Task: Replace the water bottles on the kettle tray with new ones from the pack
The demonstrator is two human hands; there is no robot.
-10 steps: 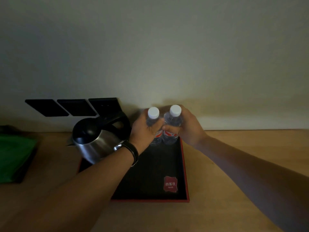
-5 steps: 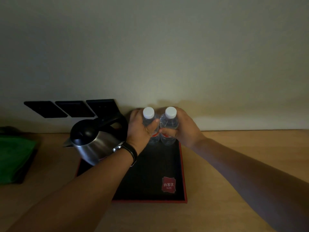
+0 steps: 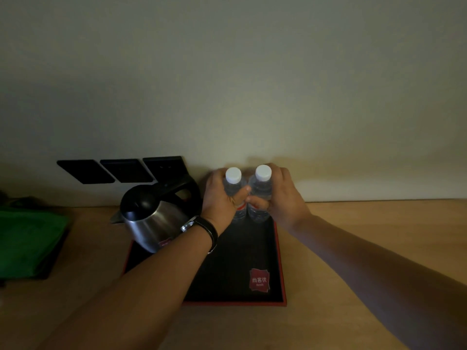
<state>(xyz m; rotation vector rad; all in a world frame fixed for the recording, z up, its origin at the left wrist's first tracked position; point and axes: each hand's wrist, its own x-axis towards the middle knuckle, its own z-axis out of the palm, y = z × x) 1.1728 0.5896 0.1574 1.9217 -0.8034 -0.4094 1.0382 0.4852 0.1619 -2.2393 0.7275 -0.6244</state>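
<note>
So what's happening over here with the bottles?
A person is handling two water bottles at the back of a black tray on a wooden counter. The left hand is wrapped around the left bottle, the right hand around the right bottle, both upright and side by side. A steel kettle sits on the tray's left side. Whether these bottles are the old ones or new ones can't be told.

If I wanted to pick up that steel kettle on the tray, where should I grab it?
Probably by the black handle arching over the back of the kettle, coming from above and behind. The spout points left, the steel body is round and smooth, and the handle loop gives fingers room. The left hand and its arm pass close by on the kettle's right.
</note>
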